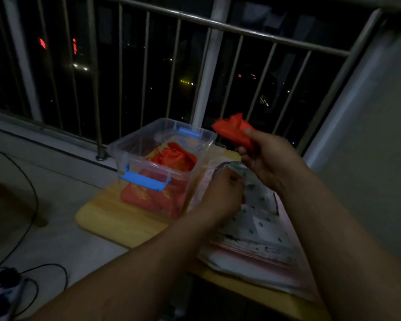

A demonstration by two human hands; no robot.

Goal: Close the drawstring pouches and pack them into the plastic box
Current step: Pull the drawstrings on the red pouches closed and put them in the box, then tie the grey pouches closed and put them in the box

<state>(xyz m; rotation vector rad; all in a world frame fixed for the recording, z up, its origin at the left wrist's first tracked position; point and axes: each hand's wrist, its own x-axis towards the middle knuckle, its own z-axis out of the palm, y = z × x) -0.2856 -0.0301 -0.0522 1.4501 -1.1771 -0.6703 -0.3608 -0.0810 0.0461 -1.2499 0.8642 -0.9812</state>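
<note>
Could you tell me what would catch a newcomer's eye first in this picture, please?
The bright red pouch pinched in the right hand, raised right of the clear plastic box. Next, the red pouches already inside that box, with its blue latches, on the wooden table.

Right grip [267, 156] raised, pinching; left grip [222, 193] curled

The box [134, 149] is clear glossy plastic with matt blue plastic latches [144, 179]. The pouches [174, 159] are red matt cloth. The table [107, 218] is smooth pale wood; the railing [218, 24] is dull metal.
</note>
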